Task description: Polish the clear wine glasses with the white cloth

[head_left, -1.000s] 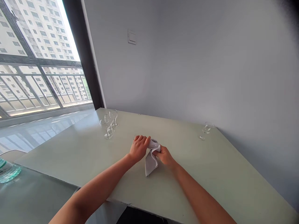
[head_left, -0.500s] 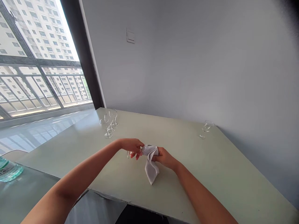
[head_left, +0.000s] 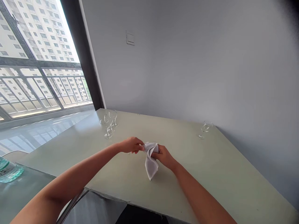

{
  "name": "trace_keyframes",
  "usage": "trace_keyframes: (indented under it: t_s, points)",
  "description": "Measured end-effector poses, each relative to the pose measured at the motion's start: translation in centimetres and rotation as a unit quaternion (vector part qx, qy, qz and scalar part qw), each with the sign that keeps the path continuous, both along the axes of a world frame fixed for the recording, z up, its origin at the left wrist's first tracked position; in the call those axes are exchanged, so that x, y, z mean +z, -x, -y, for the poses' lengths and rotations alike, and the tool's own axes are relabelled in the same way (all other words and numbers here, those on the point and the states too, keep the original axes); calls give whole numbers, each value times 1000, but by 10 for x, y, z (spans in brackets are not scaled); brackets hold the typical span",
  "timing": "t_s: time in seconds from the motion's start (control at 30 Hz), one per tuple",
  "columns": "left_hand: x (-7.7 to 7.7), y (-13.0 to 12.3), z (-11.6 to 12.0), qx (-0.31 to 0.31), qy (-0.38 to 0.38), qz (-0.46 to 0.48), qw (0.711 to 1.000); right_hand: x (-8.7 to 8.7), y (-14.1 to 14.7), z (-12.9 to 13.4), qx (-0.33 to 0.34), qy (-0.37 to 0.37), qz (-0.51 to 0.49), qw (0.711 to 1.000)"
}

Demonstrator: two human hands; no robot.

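In front of me, above the pale table (head_left: 210, 180), my two hands meet. My left hand (head_left: 131, 145) is closed, its fingers pinched on the stem of a wine glass that is almost wholly hidden by hand and cloth. My right hand (head_left: 166, 157) is closed around a light grey-white cloth (head_left: 151, 166), bunched against the glass's bowl end, with one pointed corner hanging down.
Several clear stemmed glasses (head_left: 108, 134) stand together at the table's far left. One more stemmed glass (head_left: 206, 127) is near the far right corner. A teal-tinted clear bottle (head_left: 11, 172) lies on a lower surface at left. Walls border the far side.
My left hand has turned slightly and shifted, so the glass foot that showed beside it is now nearly out of sight. The cloth's hanging corner has risen a little.
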State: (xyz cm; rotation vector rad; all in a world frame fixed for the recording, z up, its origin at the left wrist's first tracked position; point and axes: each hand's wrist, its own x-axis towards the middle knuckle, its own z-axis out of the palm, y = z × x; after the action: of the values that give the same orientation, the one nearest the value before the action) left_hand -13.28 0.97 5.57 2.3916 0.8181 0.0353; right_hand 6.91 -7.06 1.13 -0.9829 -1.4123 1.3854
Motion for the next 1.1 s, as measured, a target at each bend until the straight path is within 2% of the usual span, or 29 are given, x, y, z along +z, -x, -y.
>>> trace_keyframes:
  t_s: [0.07,0.1,0.13,0.2,0.27,0.3,0.37,0.43,0.53,0.57,0.63,0.7,0.73,0.8,0.87,0.93,1.03,1.1]
  points:
    - [4,4,-1,-47,111,-42,992,0,1,1,29,-3,14,999]
    - [4,4,0,-52,113,-54,991,-2,2,0,33,2,7,999]
    - [2,2,3,-43,72,-59,995,-4,2,-1,26,7,-6,1000]
    - [-6,-4,10,-1,-111,-49,993,-11,2,-6,-19,21,-51,998]
    - [-17,-11,18,28,-325,-37,944,-16,1,-11,-72,44,-100,991]
    - [-21,-14,20,26,-402,-36,914,-18,1,-13,-89,57,-118,987]
    - [-28,-16,20,-1,-473,-42,880,-20,2,-13,-93,77,-135,983]
    - [-28,-13,16,-21,-467,-36,883,-19,2,-11,-80,62,-110,989]
    - [-20,-6,9,0,-377,6,926,-16,1,-5,-71,-22,6,997]
    - [-16,-4,6,13,-316,24,948,-15,0,-3,-68,-64,61,994]
    - [-7,1,2,20,-136,52,989,-13,-2,-1,-61,-166,163,971]
    - [0,5,-2,-12,76,62,995,-10,-4,-1,-45,-298,247,921]
    - [2,7,-4,-33,166,64,984,-9,-4,-2,-37,-363,281,888]
    - [3,11,-9,-60,288,69,953,-10,-5,-4,-39,-468,332,818]
    - [0,13,-14,-62,354,78,930,-13,-8,-7,-64,-532,371,759]
    - [-7,13,-17,-51,385,92,917,-17,-14,-11,-101,-566,394,717]
    - [-20,12,-21,3,372,138,918,-20,-30,-18,-176,-571,409,690]
    - [-28,10,-23,84,322,173,927,-17,-40,-21,-239,-551,411,686]
